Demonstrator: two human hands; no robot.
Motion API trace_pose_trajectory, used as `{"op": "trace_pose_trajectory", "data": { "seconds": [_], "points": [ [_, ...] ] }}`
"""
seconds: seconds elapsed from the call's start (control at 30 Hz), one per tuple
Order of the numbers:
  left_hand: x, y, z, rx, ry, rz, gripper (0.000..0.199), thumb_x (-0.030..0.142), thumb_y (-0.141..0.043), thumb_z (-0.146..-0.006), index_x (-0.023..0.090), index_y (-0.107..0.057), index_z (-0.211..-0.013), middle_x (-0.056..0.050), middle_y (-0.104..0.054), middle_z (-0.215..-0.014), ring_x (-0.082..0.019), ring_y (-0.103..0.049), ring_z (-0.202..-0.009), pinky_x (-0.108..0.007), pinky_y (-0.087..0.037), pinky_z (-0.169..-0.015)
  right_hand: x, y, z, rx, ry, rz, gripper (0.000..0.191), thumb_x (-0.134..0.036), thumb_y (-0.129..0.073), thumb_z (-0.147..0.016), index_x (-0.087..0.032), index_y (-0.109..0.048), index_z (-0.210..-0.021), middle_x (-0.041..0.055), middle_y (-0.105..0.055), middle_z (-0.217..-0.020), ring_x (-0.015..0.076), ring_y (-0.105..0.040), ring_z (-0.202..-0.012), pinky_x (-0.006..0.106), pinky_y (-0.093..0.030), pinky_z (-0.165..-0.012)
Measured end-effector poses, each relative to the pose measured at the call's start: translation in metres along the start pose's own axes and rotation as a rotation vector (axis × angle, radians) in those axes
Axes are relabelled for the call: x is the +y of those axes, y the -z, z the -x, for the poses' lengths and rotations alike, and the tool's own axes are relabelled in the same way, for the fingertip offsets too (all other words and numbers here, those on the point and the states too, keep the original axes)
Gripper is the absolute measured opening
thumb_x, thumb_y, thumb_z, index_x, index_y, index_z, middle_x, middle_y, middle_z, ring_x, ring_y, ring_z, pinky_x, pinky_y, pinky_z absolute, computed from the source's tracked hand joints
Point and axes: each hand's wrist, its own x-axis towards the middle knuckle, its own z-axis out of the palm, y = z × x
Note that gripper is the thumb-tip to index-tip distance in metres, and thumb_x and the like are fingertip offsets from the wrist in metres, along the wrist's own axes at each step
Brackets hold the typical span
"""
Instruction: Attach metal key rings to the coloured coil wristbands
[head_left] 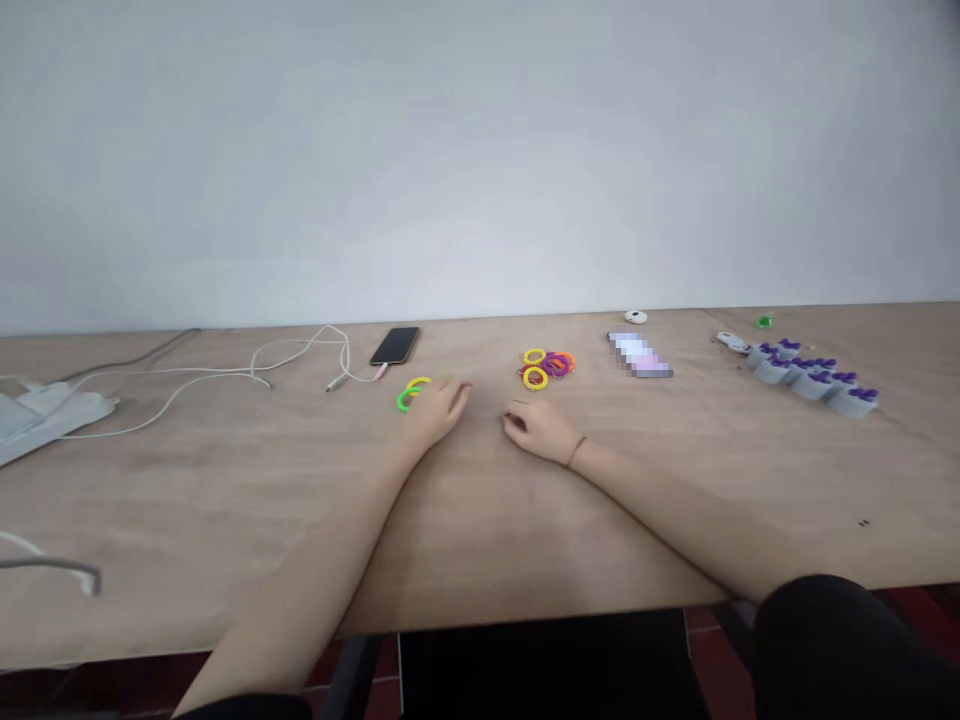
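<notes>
My left hand (441, 408) rests on the table with its fingers stretched out and thumb a little apart, and I see nothing in it. Right beside it, partly hidden behind it, lie a green coil ring (405, 401) and a yellow coil ring (418, 382). My right hand (544, 432), with a thin band at its wrist, is closed with loosely curled fingers and shows nothing in them. Just beyond it sits a small pile of coil hair ties (556, 364) in purple, orange and yellow; one yellow hair tie (535, 379) lies at the pile's near side.
A black phone (396, 346) with a charging cable lies at the back left. White cables (255, 368) run to a power strip (60, 415). To the right are a blurred-out flat item (637, 354), a white gadget (636, 317), a green item (764, 322) and several grey-and-purple pieces (812, 384).
</notes>
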Motion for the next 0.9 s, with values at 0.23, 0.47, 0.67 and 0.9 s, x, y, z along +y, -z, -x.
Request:
{"op": "trace_pose_trajectory", "data": {
  "seconds": [0.23,0.47,0.67,0.9],
  "points": [
    [0.05,-0.015,-0.002,-0.218,-0.226,0.16,0.024,0.026,-0.038,-0.087,0.022,-0.06,-0.097,-0.006,-0.062,-0.096,-0.019,-0.056,-0.089,-0.031,-0.042,-0.081,0.046,0.02,0.016,0.118,-0.226,0.028,0.016,-0.016,-0.049,-0.075,-0.016,-0.059,-0.087,0.0046,-0.06,-0.081,0.0159,-0.054,-0.073,0.026,-0.04,-0.066],
    [0.049,-0.018,-0.004,-0.228,-0.205,0.206,0.023,0.025,-0.04,-0.086,0.022,-0.061,-0.094,-0.006,-0.061,-0.093,-0.019,-0.055,-0.088,-0.032,-0.042,-0.08,0.063,0.008,-0.013,0.151,-0.192,0.082,0.011,-0.024,-0.052,-0.078,-0.017,-0.059,-0.082,0.0086,-0.055,-0.088,0.0205,-0.051,-0.085,0.034,-0.041,-0.077],
    [0.052,-0.018,0.0,-0.163,-0.125,0.253,0.025,0.026,-0.042,-0.086,0.022,-0.06,-0.102,-0.006,-0.06,-0.098,-0.019,-0.055,-0.091,-0.033,-0.042,-0.083,0.049,0.011,-0.008,0.251,-0.127,-0.03,0.015,-0.018,-0.044,-0.081,-0.018,-0.058,-0.085,0.0073,-0.055,-0.087,0.0191,-0.051,-0.083,0.033,-0.042,-0.077],
    [0.072,-0.018,0.001,-0.007,0.028,0.459,0.029,0.028,-0.037,-0.089,0.021,-0.057,-0.108,-0.007,-0.059,-0.107,-0.018,-0.054,-0.1,-0.033,-0.041,-0.09,0.01,0.015,0.016,0.285,-0.187,-0.379,0.018,-0.028,-0.039,-0.087,-0.018,-0.054,-0.089,0.0045,-0.059,-0.082,0.0159,-0.054,-0.073,0.029,-0.044,-0.068]
  ]
}}
